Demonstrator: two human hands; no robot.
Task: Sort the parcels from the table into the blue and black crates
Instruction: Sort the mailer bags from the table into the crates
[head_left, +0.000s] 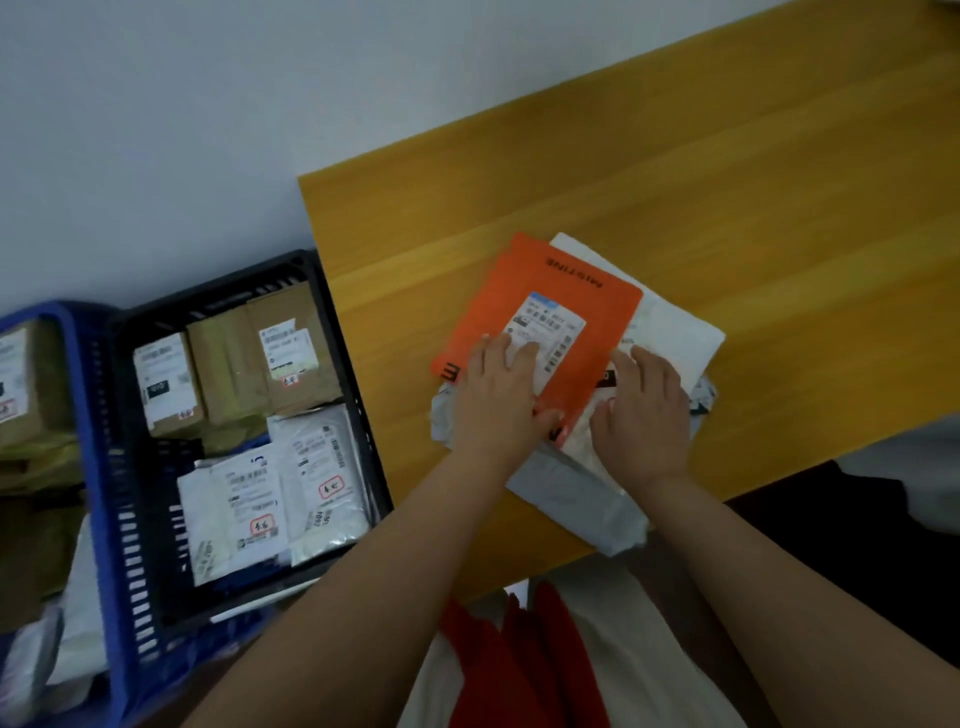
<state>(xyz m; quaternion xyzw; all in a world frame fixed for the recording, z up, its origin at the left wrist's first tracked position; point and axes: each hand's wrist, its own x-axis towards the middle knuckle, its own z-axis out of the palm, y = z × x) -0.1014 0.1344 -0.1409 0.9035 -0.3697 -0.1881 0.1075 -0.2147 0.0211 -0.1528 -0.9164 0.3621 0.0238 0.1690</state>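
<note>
Left hand and right hand nearest, fingers flat, pressing orange parcel atop small pile on bench, gripping nothing; step: picking next parcel; next: lift it, read label, carry left to black crate or blue crate.

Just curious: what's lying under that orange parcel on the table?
Under the orange parcel: a white parcel and a grey one, edges showing. Anything further beneath is covered.

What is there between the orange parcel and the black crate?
In the head view, only bare wooden table separates the orange parcel from the black crate.
</note>
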